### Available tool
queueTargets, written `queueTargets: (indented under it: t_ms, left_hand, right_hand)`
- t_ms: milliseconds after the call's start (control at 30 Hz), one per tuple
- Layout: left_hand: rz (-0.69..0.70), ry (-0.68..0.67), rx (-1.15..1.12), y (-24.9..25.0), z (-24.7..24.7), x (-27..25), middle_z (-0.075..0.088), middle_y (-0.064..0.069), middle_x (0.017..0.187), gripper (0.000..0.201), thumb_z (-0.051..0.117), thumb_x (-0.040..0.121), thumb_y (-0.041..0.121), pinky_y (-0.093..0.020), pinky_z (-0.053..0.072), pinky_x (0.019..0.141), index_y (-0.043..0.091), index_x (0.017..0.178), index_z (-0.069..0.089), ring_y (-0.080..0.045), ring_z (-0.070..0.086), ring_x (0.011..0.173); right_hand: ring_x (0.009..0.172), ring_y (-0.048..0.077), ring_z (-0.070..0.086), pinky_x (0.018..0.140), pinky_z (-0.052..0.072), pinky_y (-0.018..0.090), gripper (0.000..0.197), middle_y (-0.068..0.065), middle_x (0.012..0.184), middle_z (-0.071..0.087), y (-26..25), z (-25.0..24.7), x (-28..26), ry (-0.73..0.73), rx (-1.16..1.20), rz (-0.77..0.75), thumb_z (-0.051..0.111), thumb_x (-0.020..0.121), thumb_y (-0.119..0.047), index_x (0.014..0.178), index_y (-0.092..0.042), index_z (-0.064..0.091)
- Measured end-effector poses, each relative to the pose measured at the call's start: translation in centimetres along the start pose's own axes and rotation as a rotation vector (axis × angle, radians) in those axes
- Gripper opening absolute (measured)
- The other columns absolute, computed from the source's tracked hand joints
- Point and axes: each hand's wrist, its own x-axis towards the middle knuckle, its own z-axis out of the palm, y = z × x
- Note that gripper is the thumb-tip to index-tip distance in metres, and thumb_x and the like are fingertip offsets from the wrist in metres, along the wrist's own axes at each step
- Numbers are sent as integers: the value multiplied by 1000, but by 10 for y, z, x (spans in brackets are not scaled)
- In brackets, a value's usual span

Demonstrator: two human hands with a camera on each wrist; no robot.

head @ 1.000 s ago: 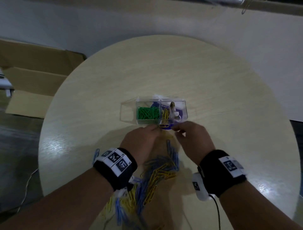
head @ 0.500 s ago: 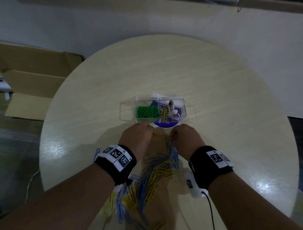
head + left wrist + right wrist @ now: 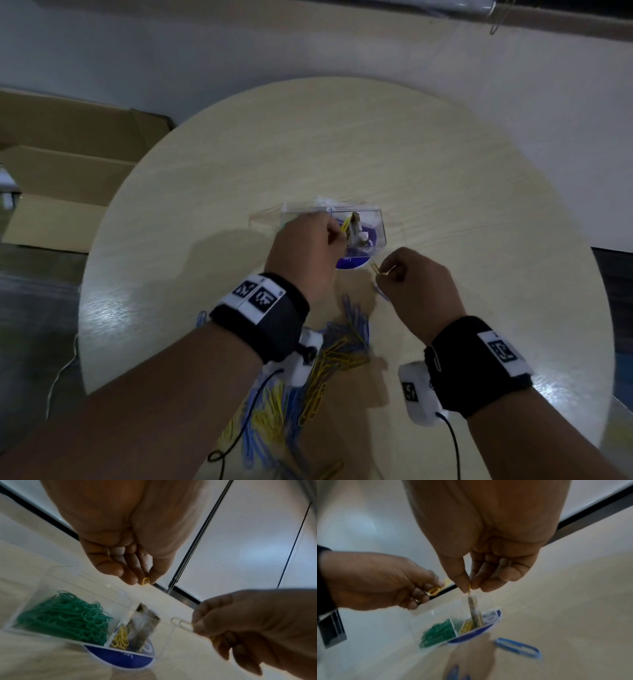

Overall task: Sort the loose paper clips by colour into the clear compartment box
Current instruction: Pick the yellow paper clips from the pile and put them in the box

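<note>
Round tabletop [image 3: 445, 178]; clear box [image 3: 375, 219] sits near centre, on a blue-and-white round label [image 3: 349, 263]. Left hand [image 3: 305, 250] is over the box at its 9 o'clock half, thumb and forefinger pinching a yellow clip [image 3: 145, 581] above the compartments. Right hand [image 3: 414, 284] is at 4 o'clock of the box, just beside its near corner, fingers curled and pinching another yellow clip [image 3: 378, 268] that sticks out toward the box. In the left wrist view the left compartment holds a heap of green clips [image 3: 67, 619]; the next compartment holds a few yellow clips [image 3: 121, 638] beside a small upright packet [image 3: 144, 626]. The loose pile [image 3: 329, 370] of blue and yellow clips lies at 6 o'clock of the box, between the two forearms and partly under the left wrist. One blue clip [image 3: 518, 647] lies apart on the tabletop near the right hand. Flattened cardboard [image 3: 65, 171] lies on the floor at 9 o'clock of the tabletop.
</note>
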Motion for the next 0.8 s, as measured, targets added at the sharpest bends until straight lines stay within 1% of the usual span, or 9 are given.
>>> queueTargets:
  t_ms: [100, 200, 400, 500, 567, 633, 700, 733, 800]
  left_hand:
    - [-77, -31, 21, 0, 8, 19, 72, -2, 93, 19, 58, 91, 30, -37, 54, 78, 16, 96, 70, -21, 67, 85]
    - [-87, -6, 21, -7, 9, 17, 72, -3, 95, 21, 51, 96, 26, -39, 54, 80, 16, 100, 69, -23, 66, 87]
    - [-62, 71, -52, -33, -17, -23, 69, 1, 101, 22, 51, 98, 27, -30, 52, 77, 22, 115, 64, -14, 63, 85]
    - [-19, -61, 19, -53, -32, -65, 60, 8, 96, 18, 52, 97, 27, -27, 47, 73, 26, 109, 64, -6, 55, 76]
    - [53, -190, 93, -70, -36, -103, 57, 8, 94, 19, 51, 97, 27, -30, 48, 76, 26, 108, 66, -9, 54, 80]
    - [152, -307, 172, -84, -33, -141, 56, 7, 96, 25, 46, 96, 33, -35, 49, 79, 26, 110, 66, -15, 53, 87]
    - [245, -401, 267, -93, -25, -173, 55, 7, 105, 31, 46, 94, 39, -36, 48, 84, 27, 117, 63, -18, 51, 94]
    - [276, -429, 318, -96, -21, -184, 54, 7, 113, 34, 48, 93, 40, -36, 47, 87, 27, 123, 59, -19, 50, 100]
    - [283, -450, 421, -100, -16, -196, 49, 5, 129, 47, 55, 88, 45, -39, 46, 93, 28, 132, 51, -23, 48, 114]
  right_hand:
    - [60, 1, 54, 50, 36, 15, 9, -9, 60, 61, -12, -9, 10, 108, 102, -1, 68, 75, -20, 72, -22, 60]
    - [61, 1, 54, 49, 34, 7, 4, -11, 62, 60, -26, -5, 26, 168, 150, -16, 66, 75, -20, 74, -20, 63]
    - [79, 19, 59, 67, 46, 29, 10, -2, 90, 63, -37, 12, 41, 47, 9, -30, 63, 83, -33, 88, -24, 65]
    - [76, 19, 59, 68, 43, 27, 7, 0, 89, 63, -24, 10, 10, 169, 27, -130, 64, 83, -25, 89, -24, 67]
    - [77, 18, 61, 72, 45, 29, 8, 0, 86, 66, -9, 18, -27, 131, 26, -178, 65, 83, -19, 89, -22, 69]
    - [85, 22, 62, 80, 44, 31, 14, 2, 91, 69, 6, 33, -68, 55, -48, -282, 65, 81, -17, 94, -20, 70]
    - [101, 26, 60, 90, 42, 33, 29, 4, 108, 67, 16, 50, -104, -78, -188, -420, 64, 78, -25, 106, -20, 66]
    - [116, 28, 54, 100, 40, 34, 41, 5, 123, 62, 20, 60, -119, -168, -265, -449, 62, 77, -35, 115, -21, 62]
    - [142, 33, 25, 115, 26, 40, 66, 5, 150, 36, 23, 73, -142, -326, -364, -418, 54, 74, -59, 133, -31, 48]
